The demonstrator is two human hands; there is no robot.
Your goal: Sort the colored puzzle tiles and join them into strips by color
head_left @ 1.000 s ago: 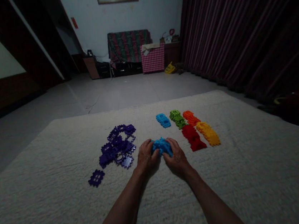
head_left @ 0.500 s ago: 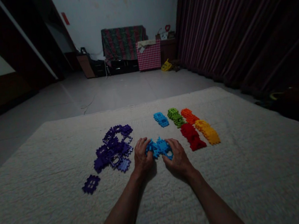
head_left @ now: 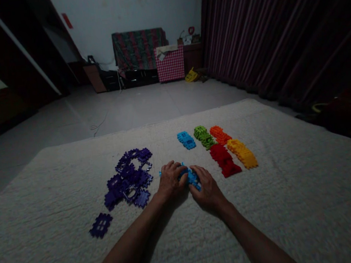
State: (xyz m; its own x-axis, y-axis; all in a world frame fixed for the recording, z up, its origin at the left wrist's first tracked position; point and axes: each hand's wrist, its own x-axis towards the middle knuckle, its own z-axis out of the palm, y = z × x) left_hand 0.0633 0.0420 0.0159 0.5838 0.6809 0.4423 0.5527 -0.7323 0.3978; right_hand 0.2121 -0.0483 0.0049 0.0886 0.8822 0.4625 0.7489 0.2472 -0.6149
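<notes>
Blue interlocking plastic tiles [head_left: 193,178] are bunched between my two hands, low over the bed cover. My left hand [head_left: 170,178] curls over the left part of them, hiding most of that side. Thumb and fingers of my right hand [head_left: 206,186] grip the right edge. Beyond the hands lies a short row of blue tiles [head_left: 186,140]. Rows of green tiles [head_left: 204,137], orange tiles [head_left: 220,135], red tiles [head_left: 225,159] and yellow tiles [head_left: 242,153] overlap to the right. A loose heap of purple tiles [head_left: 130,176] spreads on the left.
One purple tile [head_left: 101,225] with a window pattern sits apart at the near left. Everything rests on a pale quilted cover [head_left: 268,222]. Past its far edge are a tiled floor [head_left: 147,105], a cloth-draped cabinet [head_left: 137,49] and a dark curtain [head_left: 247,34] on the right.
My hands have drawn closer together, bringing the blue tiles together; the left hand now covers more of them. The whole view has shifted slightly.
</notes>
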